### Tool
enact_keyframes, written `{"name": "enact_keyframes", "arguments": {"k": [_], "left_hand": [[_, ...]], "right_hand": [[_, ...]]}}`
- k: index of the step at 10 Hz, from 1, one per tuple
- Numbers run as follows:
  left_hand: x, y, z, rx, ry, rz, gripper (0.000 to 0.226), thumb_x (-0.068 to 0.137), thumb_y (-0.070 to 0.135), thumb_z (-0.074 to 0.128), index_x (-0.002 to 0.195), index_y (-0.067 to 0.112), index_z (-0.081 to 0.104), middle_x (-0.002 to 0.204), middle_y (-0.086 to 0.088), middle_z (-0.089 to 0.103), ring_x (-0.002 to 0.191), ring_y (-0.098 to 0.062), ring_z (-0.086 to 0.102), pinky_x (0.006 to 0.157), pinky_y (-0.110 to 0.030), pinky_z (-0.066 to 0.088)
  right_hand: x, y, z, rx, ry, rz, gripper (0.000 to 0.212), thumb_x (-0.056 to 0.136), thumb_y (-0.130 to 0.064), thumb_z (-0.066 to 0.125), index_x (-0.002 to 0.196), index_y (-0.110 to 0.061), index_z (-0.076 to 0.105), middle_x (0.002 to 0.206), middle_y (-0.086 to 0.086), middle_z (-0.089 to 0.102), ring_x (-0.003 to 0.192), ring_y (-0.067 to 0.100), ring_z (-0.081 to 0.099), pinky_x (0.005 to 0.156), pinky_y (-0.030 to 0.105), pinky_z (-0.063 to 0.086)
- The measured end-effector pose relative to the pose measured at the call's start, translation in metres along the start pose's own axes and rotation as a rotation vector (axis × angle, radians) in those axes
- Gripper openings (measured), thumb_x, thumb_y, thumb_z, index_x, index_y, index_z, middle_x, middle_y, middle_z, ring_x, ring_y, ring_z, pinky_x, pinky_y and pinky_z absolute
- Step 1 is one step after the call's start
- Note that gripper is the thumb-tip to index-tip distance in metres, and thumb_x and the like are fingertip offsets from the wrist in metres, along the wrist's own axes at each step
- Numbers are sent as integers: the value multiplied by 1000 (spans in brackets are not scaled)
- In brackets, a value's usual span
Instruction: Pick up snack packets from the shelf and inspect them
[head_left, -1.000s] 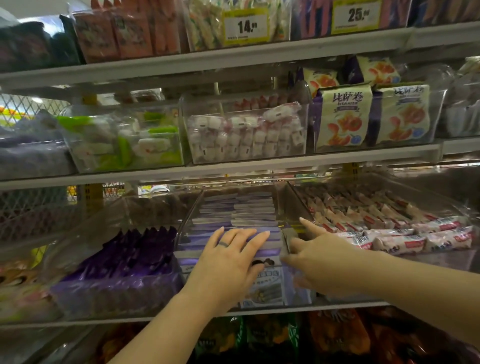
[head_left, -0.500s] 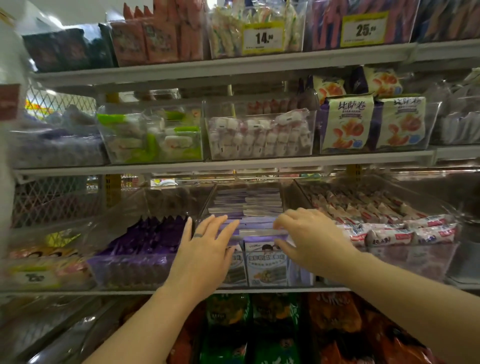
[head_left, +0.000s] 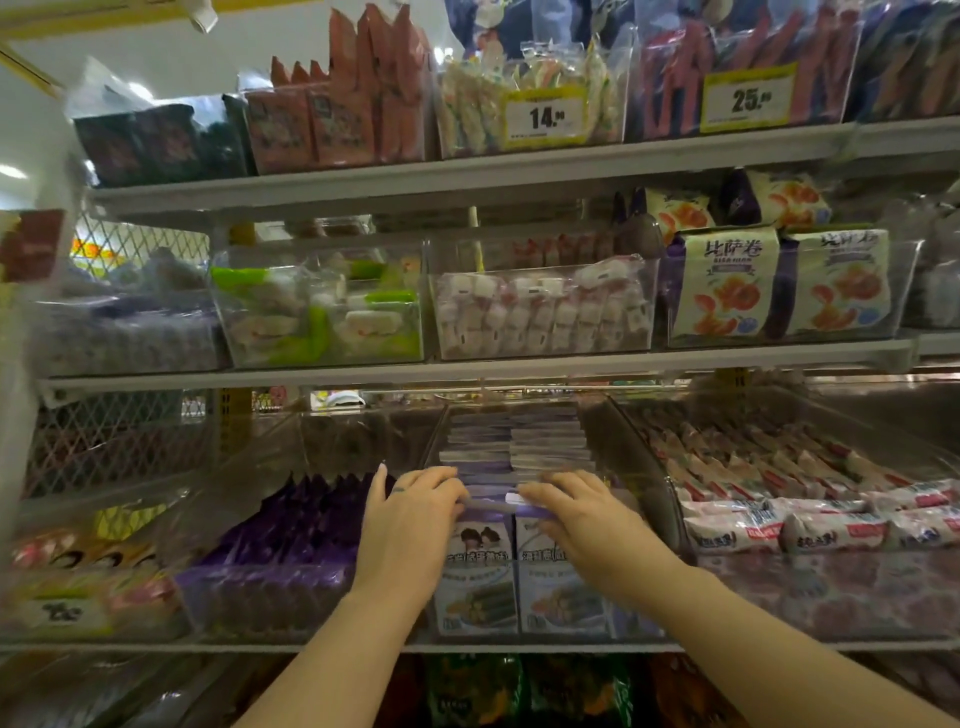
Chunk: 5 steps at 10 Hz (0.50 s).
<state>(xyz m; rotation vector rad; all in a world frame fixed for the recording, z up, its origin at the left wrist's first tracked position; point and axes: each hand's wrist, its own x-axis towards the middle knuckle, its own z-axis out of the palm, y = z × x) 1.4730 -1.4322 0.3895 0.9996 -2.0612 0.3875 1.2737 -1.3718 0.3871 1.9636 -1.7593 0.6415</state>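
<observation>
1. Hands meet at the middle clear plastic bin on the lower grey metal shelf. They are close together but not touching each other.
2. The left hand curls its fingers over the top edge of the left front packet. Its outermost finger sticks up free, and a thin ring shows on another finger.
3. The right hand does the same beside it, its fingers hooked over the top edge of the right front packet.
4. Those two belong to the lavender-and-white snack packets, which stand upright in two rows running from front to back inside the bin. The front pair sits against the bin's front wall with its printed faces turned outwards.
5. Just left of the bin, dark purple zigzag-topped packets fill the neighbouring tray. Just to its right lie white-and-red wrapped bars in heaps.
6. One shelf up, cream bags printed with orange rolls stand at the right, and small white-and-pink sweets fill a clear box above the hands.
7. On the top shelf hang two yellow price tags, one reading 14 and one reading 25.
</observation>
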Motion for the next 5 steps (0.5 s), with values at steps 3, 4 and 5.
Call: {"name": "enact_keyframes", "arguments": {"k": [3, 4, 5], "left_hand": [[-21, -2, 11, -88, 191, 173, 5, 87, 24, 69, 90, 27, 70, 108, 11, 70, 101, -10, 66, 109, -52, 31], [-27, -8, 11, -80, 85, 96, 20, 97, 41, 48, 106, 34, 64, 134, 16, 55, 127, -6, 47, 119, -47, 13], [-26, -6, 0, -134, 57, 66, 34, 98, 48, 39, 127, 36, 53, 145, 19, 40, 136, -4, 34, 121, -43, 4]], "right_hand": [[-24, -15, 16, -18, 54, 37, 45, 103, -37, 35, 147, -39, 24, 155, -12, 25, 146, 13, 12, 119, 40, 7], [-29, -22, 10, -110, 49, 53, 45, 102, -45, 31, 146, -43, 22, 157, -14, 23, 148, 14, 5, 116, 53, -8], [-25, -25, -13, -40, 90, 61, 44, 99, -50, 33, 143, -45, 30, 153, -17, 32, 147, 11, 12, 117, 53, -9]]}}
